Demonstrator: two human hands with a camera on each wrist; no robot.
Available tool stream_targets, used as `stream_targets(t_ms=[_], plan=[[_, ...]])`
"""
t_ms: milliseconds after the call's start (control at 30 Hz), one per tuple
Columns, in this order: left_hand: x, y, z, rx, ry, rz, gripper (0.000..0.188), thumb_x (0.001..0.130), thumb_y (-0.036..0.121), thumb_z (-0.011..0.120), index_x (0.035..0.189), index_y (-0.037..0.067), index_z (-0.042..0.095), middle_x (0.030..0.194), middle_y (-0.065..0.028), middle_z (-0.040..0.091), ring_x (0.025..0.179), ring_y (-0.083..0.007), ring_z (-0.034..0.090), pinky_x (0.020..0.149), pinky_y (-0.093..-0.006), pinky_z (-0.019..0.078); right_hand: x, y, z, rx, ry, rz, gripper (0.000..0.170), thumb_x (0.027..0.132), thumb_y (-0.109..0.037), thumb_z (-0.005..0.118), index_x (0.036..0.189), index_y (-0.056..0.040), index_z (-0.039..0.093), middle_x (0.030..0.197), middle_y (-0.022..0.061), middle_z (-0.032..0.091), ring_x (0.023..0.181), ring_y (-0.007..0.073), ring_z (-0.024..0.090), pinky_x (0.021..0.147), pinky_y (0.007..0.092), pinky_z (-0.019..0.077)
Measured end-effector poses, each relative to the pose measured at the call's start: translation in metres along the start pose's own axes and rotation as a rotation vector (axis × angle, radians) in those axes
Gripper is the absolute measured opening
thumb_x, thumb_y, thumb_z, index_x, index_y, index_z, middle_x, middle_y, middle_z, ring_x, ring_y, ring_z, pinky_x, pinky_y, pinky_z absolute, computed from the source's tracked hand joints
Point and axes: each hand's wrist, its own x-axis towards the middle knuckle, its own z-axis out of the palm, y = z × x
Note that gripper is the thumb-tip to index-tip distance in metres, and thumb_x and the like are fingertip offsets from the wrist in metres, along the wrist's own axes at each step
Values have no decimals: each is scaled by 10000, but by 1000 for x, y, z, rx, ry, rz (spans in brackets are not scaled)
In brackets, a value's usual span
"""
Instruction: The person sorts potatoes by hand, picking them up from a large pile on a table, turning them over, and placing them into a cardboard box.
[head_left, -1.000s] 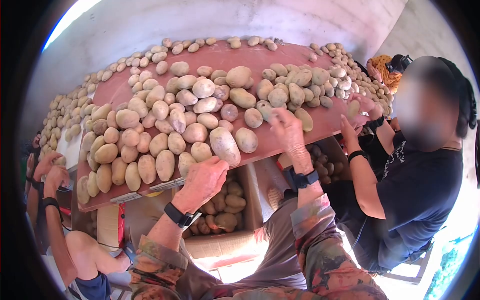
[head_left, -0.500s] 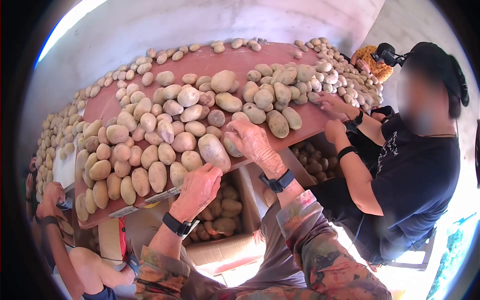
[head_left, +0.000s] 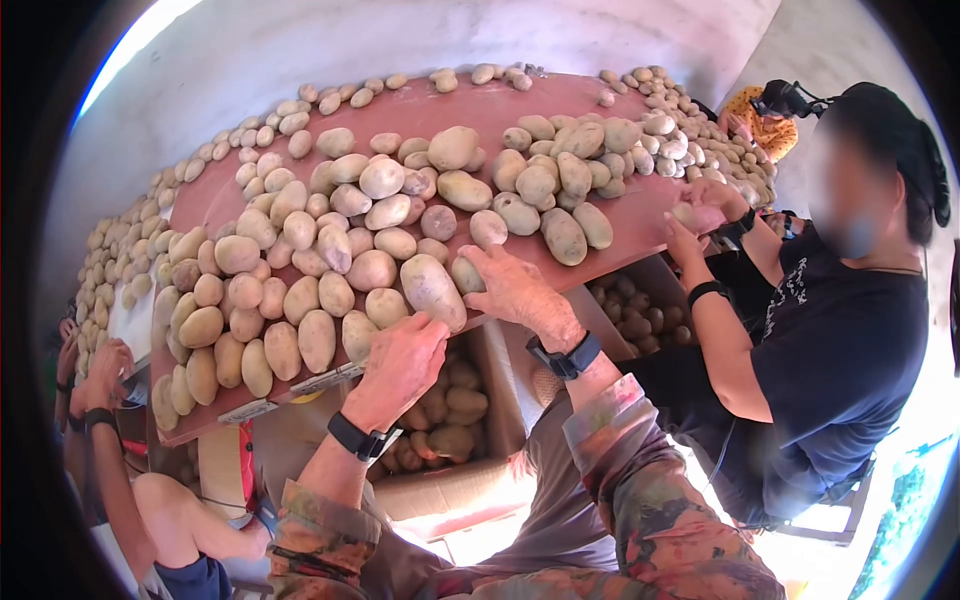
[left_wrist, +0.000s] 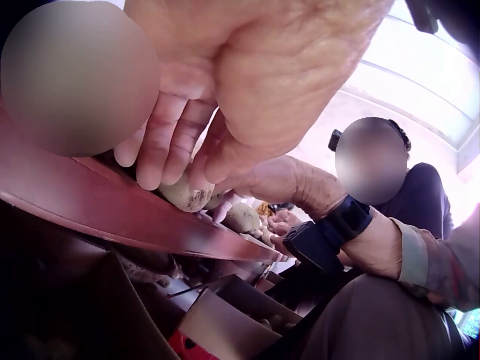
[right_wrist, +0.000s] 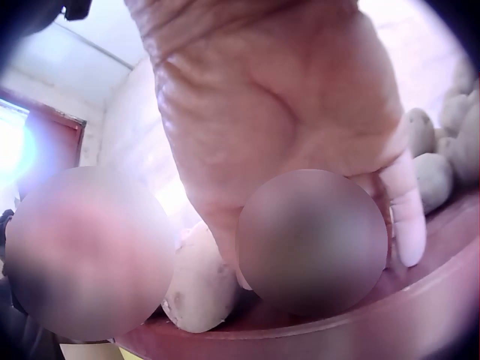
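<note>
Many potatoes lie on the red table (head_left: 500,95). My left hand (head_left: 400,365) is at the table's front edge, its fingertips touching the lower end of a large, long potato (head_left: 433,292). In the left wrist view that hand's fingers (left_wrist: 176,139) hang fairly straight beside a potato (left_wrist: 187,193). Just right of the large potato, my right hand (head_left: 525,298) holds a smaller potato (head_left: 465,274) between thumb and fingers. The large potato (right_wrist: 200,285) stands beside the thumb in the right wrist view, where a blurred disc hides what the right hand (right_wrist: 277,112) holds.
Cardboard boxes of potatoes stand under the front edge, one below my hands (head_left: 450,485) and one further right (head_left: 640,310). A person in a dark shirt (head_left: 840,330) handles a potato at the right. Another person's hands (head_left: 105,370) are at the left. Potatoes line the back edge.
My right hand has come left and down from the potatoes at the middle right to the smaller potato beside the large one. My left hand has stayed by the large potato.
</note>
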Motion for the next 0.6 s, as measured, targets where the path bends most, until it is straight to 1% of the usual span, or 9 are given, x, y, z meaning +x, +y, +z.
stream_targets(t_ms=[100,133,200,233,267,333,467,533,600], plan=[[0,0,0,9,1,10,43,853,80,638,854,55,603,801,-99,577,767,-301,616,644,-432,499,1,0,-3,42,33,-50,582,743,-191,737,1280,-115,525,1244,188,557,1129,398,577,941,486,490],[0,-1,1,14,4,14,42,854,82,638,854,55,606,799,-99,576,765,-301,617,641,-431,499,1,2,-4,45,31,-57,582,743,-191,737,1280,-115,525,1244,188,557,1129,398,577,941,486,490],[-1,-3,2,22,12,14,42,854,83,639,857,55,608,800,-99,577,765,-300,618,640,-430,500,2,9,-8,95,114,-89,587,711,-142,739,1262,-120,537,1221,188,571,1120,395,578,945,466,494],[-2,-4,2,25,17,20,41,854,84,639,860,55,611,802,-99,578,766,-300,618,638,-430,500,1,4,-17,147,49,-15,559,717,-113,722,1248,-126,548,1238,178,566,1136,396,567,954,452,491],[-2,-4,2,24,18,16,41,854,84,639,860,55,611,802,-99,578,766,-300,618,638,-430,500,0,7,-16,146,45,-17,559,717,-113,722,1248,-126,548,1238,178,566,1136,396,567,954,452,491],[-2,-5,3,46,-11,7,41,853,83,639,864,57,610,808,-98,578,765,-298,619,635,-429,499,-2,14,-11,116,76,-100,551,725,-89,712,1251,-124,551,1243,170,565,1163,391,557,963,450,486],[0,-1,-1,42,2,21,41,854,79,636,875,60,606,813,-97,577,762,-301,619,630,-428,497,-1,17,-6,69,69,-106,568,734,-92,726,1270,-130,543,1271,166,547,1192,384,544,978,457,479],[2,2,-4,-13,13,15,56,870,52,633,925,60,640,827,-110,599,748,-338,621,631,-436,493,-3,11,-7,46,46,-92,604,735,-120,754,1296,-126,530,1295,169,528,1208,382,533,993,477,469],[2,3,-4,-19,13,32,52,864,62,632,916,61,625,821,-105,587,753,-325,619,632,-434,496,-3,11,-3,31,42,-79,631,734,-127,762,1317,-125,521,1314,175,510,1223,386,521,1000,483,466]])
